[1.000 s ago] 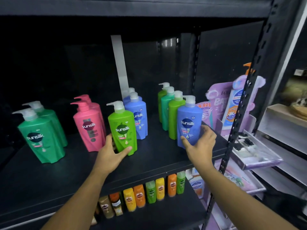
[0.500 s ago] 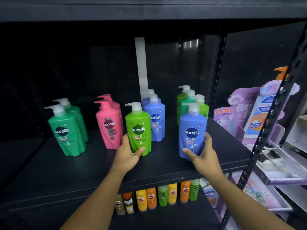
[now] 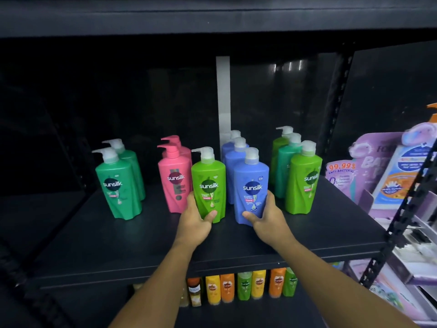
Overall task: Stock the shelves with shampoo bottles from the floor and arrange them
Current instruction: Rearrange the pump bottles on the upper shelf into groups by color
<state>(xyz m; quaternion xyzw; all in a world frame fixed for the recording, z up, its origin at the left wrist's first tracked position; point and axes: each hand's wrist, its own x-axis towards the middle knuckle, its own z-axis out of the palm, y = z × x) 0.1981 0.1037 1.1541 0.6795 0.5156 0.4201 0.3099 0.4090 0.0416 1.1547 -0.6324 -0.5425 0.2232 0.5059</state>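
Now, head view: left hand (image 3: 196, 223) grips the lime-green shampoo bottle (image 3: 209, 185) low on its body, thumb across the front, and right hand (image 3: 267, 218) grips the blue shampoo bottle (image 3: 251, 185) likewise. Both bottles stand upright, side by side on the black shelf (image 3: 142, 240), between the pink bottles (image 3: 173, 183) and a green row (image 3: 302, 183) at right.

Both my bare forearms extend away from me, angling in toward the middle. My left hand (image 3: 196, 220) wraps the lower part of the light green bottle (image 3: 208, 176), thumb across its front. My right hand (image 3: 268, 216) grips the blue bottle (image 3: 251, 178) likewise, thumb at its near base.
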